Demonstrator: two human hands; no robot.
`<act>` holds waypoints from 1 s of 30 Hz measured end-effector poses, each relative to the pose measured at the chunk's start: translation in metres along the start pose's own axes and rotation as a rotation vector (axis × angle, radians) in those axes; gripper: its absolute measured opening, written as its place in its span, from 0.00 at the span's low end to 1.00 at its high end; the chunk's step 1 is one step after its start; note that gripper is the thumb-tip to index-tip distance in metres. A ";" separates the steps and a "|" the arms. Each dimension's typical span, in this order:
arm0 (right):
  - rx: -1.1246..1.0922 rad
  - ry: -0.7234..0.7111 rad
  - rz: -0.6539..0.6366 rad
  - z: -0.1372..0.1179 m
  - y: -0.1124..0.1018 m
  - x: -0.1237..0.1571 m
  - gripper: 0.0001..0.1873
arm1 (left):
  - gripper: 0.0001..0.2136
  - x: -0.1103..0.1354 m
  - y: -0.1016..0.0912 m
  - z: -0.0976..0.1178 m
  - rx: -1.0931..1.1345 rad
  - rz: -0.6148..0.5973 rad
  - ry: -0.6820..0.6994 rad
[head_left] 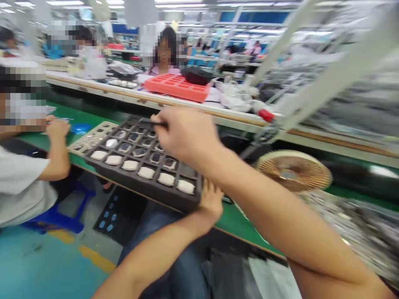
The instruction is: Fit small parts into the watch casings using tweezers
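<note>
Left hand (210,201) gripping dark tray (140,166) corner, right hand (183,133) — pinching grip — above it

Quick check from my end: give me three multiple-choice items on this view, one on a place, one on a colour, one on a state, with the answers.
1. Where is the left hand?
A. on the fan
B. at the dark tray's near corner
C. on the red tray

2. What colour is the tray on the far bench?
A. red
B. blue
C. white

3. What does the right hand do?
A. lies flat and open
B. pinches a thin dark tool
C. grips the fan

Answers: B, its fingers grip the dark tray at its corner; A, the far tray is red; B, the tool sticks out from its fingers over the tray.
</note>
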State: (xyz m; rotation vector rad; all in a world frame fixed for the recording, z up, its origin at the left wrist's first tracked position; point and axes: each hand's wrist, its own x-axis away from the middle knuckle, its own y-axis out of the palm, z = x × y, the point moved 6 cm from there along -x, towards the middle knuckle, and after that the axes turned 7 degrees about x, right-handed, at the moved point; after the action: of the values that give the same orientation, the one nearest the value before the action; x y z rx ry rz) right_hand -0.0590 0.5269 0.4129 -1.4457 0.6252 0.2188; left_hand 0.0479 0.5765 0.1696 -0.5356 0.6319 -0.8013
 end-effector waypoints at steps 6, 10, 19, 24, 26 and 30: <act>0.339 0.630 0.226 0.187 -0.100 0.057 0.19 | 0.24 0.006 0.036 -0.007 0.039 -0.002 0.124; 0.158 0.686 -0.058 0.249 -0.055 0.054 0.16 | 0.27 0.017 0.037 -0.011 0.023 0.008 0.192; -0.131 0.430 0.539 0.177 -0.057 0.120 0.22 | 0.24 0.101 -0.064 0.032 0.046 -0.077 0.529; -0.314 0.482 0.817 0.135 -0.021 0.187 0.16 | 0.16 0.031 -0.169 -0.010 -0.440 0.078 0.151; -0.355 0.492 0.831 0.133 -0.004 0.196 0.15 | 0.18 -0.009 -0.183 -0.028 -0.537 -0.001 0.058; -0.427 0.453 0.783 0.141 0.003 0.203 0.16 | 0.17 -0.054 -0.172 -0.041 -0.609 -0.184 -0.014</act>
State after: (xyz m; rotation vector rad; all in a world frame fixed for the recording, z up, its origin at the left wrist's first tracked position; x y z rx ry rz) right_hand 0.1437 0.6174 0.3044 -1.6028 1.5858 0.6765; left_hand -0.0923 0.5101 0.2700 -1.1664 0.8241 -0.7711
